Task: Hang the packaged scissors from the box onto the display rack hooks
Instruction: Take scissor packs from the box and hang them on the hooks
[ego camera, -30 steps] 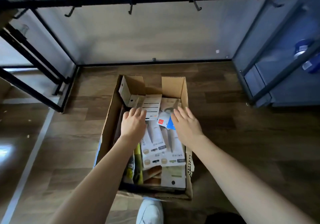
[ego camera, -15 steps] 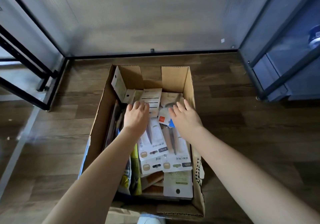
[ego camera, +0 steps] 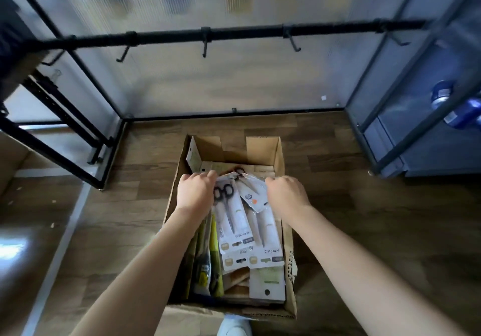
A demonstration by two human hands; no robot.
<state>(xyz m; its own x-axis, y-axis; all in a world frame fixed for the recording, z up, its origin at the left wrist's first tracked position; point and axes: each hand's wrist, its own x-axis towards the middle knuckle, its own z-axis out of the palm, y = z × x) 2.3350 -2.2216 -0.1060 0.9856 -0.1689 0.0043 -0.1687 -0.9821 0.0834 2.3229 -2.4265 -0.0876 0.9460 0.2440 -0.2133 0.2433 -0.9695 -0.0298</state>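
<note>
An open cardboard box (ego camera: 278, 153) stands on the wooden floor and holds several white scissor packs. My left hand (ego camera: 196, 192) grips the top edge of a pack with black-handled scissors (ego camera: 231, 218). My right hand (ego camera: 286, 195) grips the top of a neighbouring scissor pack (ego camera: 263, 231). Both packs are tilted up at their far ends. Above the box runs the black rack bar (ego camera: 234, 35) with bare hooks (ego camera: 204, 49) hanging from it.
Yellow-green packets (ego camera: 214, 265) stand along the box's left side. A black metal frame (ego camera: 65, 140) rises at the left. A blue-grey shelf unit (ego camera: 421, 140) with a blue bottle (ego camera: 458, 111) stands at the right. My shoe (ego camera: 234, 326) shows at the bottom edge.
Both hands went from lying flat on the packs to curling round their top edges and lifting them. The view tilted up, bringing the rack bar and hooks back into sight.
</note>
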